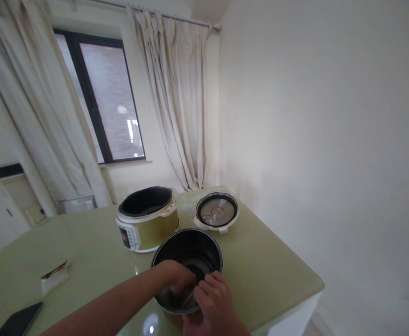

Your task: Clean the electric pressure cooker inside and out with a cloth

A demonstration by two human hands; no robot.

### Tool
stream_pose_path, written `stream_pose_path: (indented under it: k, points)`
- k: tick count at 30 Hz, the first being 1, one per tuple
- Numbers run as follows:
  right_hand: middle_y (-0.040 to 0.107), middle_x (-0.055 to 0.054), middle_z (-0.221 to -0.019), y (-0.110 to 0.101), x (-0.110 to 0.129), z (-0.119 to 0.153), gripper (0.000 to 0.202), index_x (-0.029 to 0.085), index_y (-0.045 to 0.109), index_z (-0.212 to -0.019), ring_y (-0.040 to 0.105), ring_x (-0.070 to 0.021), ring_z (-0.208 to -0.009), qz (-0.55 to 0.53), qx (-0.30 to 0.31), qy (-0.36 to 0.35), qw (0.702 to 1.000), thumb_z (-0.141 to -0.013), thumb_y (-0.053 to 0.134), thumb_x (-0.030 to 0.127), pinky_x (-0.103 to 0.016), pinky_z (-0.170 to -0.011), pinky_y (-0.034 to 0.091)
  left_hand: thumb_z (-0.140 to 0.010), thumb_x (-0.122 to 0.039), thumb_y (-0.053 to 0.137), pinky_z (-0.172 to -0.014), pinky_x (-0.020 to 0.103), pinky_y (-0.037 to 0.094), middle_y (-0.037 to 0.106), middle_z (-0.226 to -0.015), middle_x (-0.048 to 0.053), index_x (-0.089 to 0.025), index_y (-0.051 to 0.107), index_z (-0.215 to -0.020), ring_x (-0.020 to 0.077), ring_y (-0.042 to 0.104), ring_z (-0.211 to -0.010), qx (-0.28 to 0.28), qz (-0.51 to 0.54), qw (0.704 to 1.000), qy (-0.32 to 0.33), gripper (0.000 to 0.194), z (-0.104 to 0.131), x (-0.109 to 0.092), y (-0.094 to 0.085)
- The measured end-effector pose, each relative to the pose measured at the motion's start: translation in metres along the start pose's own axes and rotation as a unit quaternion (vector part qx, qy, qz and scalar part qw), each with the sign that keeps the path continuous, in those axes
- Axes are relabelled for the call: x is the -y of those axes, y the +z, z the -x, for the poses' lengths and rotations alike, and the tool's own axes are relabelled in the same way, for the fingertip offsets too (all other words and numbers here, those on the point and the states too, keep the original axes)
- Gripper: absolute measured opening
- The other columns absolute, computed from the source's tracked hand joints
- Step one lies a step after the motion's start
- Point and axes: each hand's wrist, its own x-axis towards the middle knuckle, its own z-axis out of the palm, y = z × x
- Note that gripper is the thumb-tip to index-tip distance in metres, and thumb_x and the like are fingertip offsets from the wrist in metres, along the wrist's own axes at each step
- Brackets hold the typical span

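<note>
A black inner pot (169, 243) stands on the table in front of me, its opening facing up. My left hand (182, 279) reaches down inside it with curled fingers. A dark patch lies by those fingertips; whether it is a cloth or just the pot's dark inside, I cannot make out. At the pot's near right rim, my right hand (214, 295) is closed over the edge and grips it. Just behind the pot sits the pressure cooker body (158, 229), white and gold with a control panel. Its round lid (219, 211) lies inner side up to the right.
A small white packet with a brown edge (55, 277) and a dark phone (19, 320) lie at the left of the pale green table (92, 252). The table's right edge runs near a wall (313, 140). Curtains (179, 93) and a window (109, 100) are behind.
</note>
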Motion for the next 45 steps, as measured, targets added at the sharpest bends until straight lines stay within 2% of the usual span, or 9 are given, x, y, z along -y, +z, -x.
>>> stream_pose_path:
  k: [2,5,12,16,22,26,32,39,45]
  points:
    - [0.057,-0.001,-0.064,-0.001,-0.001,-0.001,0.028,0.023,0.046,-0.071,0.051,-0.019,-0.068,-0.014,0.016,-0.005,1.0,-0.064,0.066,0.041,-0.037,-0.071,0.034,-0.066,-0.011,0.079,-0.072,0.045,0.06,0.08,-0.098,0.013,-0.022,0.081,-0.099,0.0352,0.075,-0.088,0.027,-0.093,0.993,-0.067,0.035,0.01,0.007,-0.003]
    - [0.056,0.001,-0.063,0.0,-0.003,-0.001,0.03,0.023,0.045,-0.069,0.051,-0.0179,-0.068,-0.02,0.042,-0.007,0.999,-0.063,0.066,0.042,-0.036,-0.072,0.034,-0.084,-0.014,0.07,-0.074,0.043,0.057,0.074,-0.12,0.017,-0.023,0.078,-0.113,0.036,0.07,-0.108,-0.089,-0.204,0.972,-0.078,0.032,0.013,0.015,-0.012]
    - [0.055,0.002,-0.059,0.01,-0.006,-0.001,0.034,0.022,0.044,-0.066,0.05,-0.0165,-0.064,-0.011,0.053,-0.033,0.998,-0.059,0.068,0.046,-0.035,-0.068,0.032,-0.097,-0.025,0.066,-0.084,0.042,0.045,0.069,-0.119,0.008,-0.026,0.077,-0.099,0.0268,0.056,-0.116,-0.318,-0.416,0.818,0.236,0.011,-0.002,0.022,-0.042]
    - [0.056,0.002,-0.057,0.013,-0.009,-0.001,0.035,0.022,0.044,-0.064,0.05,-0.0154,-0.061,-0.019,0.039,-0.038,0.998,-0.061,0.068,0.047,-0.035,-0.066,0.031,-0.1,-0.024,0.061,-0.085,0.04,0.042,0.066,-0.129,0.007,-0.027,0.076,-0.101,0.0241,0.052,-0.121,-0.31,-0.431,0.746,0.401,0.015,-0.009,0.013,-0.061]
    - [0.06,-0.001,-0.064,0.015,-0.001,0.005,0.035,0.023,0.052,-0.068,0.055,-0.02,-0.069,0.007,0.042,-0.002,0.999,-0.061,0.071,0.051,-0.037,-0.072,0.038,-0.098,-0.024,0.065,-0.078,0.035,0.043,0.071,-0.113,0.005,-0.029,0.075,-0.094,0.0206,0.057,-0.107,-0.275,-0.367,0.816,0.352,0.011,-0.017,0.024,-0.055]
    - [0.067,-0.005,-0.078,0.015,0.009,0.001,0.033,0.023,0.062,-0.079,0.06,-0.0253,-0.083,0.037,0.112,0.064,0.991,-0.069,0.075,0.052,-0.041,-0.084,0.044,-0.092,-0.019,0.069,-0.078,0.035,0.05,0.072,-0.112,0.011,-0.026,0.075,-0.109,0.0252,0.064,-0.104,-0.283,-0.305,0.901,0.12,0.02,0.003,0.036,-0.053]
    - [0.072,-0.01,-0.088,0.017,0.024,-0.016,0.03,0.021,0.069,-0.089,0.063,-0.0285,-0.09,0.061,0.201,0.103,0.972,-0.082,0.074,0.049,-0.046,-0.091,0.046,-0.057,-0.025,0.088,-0.082,0.051,0.059,0.077,-0.106,0.023,-0.016,0.079,-0.107,0.043,0.074,-0.097,-0.117,-0.132,0.961,-0.211,0.051,0.055,0.017,-0.081]
    - [0.072,-0.01,-0.09,0.021,0.021,-0.017,0.022,0.02,0.071,-0.094,0.063,-0.0286,-0.09,0.027,0.193,0.111,0.975,-0.085,0.075,0.04,-0.047,-0.093,0.048,-0.063,-0.062,0.075,-0.081,0.046,0.057,0.078,-0.081,0.017,-0.018,0.078,-0.07,0.036,0.074,-0.081,-0.076,0.113,0.97,-0.201,0.045,0.077,0.011,-0.093]
    - [0.066,-0.011,-0.111,0.002,0.014,-0.031,0.054,0.018,0.061,-0.115,0.06,-0.0304,-0.107,-0.065,0.118,0.165,0.977,-0.065,0.083,0.017,-0.046,-0.101,0.05,-0.077,-0.058,0.067,-0.095,0.039,0.055,0.081,-0.094,0.005,-0.02,0.08,-0.095,0.0287,0.071,-0.098,-0.153,0.346,0.924,-0.063,0.044,0.059,0.009,-0.056]
